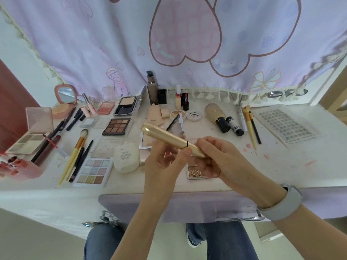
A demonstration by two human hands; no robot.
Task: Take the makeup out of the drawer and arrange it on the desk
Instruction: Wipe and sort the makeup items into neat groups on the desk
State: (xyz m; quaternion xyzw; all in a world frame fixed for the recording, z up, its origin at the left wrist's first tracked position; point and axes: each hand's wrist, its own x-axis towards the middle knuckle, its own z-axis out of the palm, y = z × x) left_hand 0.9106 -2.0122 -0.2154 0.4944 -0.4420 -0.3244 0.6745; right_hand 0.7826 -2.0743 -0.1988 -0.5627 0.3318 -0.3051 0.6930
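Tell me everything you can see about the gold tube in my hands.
The gold tube is slim, with a shiny, metallic-looking finish, a rounded far end and a thin black ring near the near end. It is held above the desk, tilted, far end up and to the left. The right hand wraps its near end; the left hand touches it by the ring with the thumb.

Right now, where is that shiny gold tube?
In the head view, the gold tube is held above the desk at centre, between the left hand and right hand.
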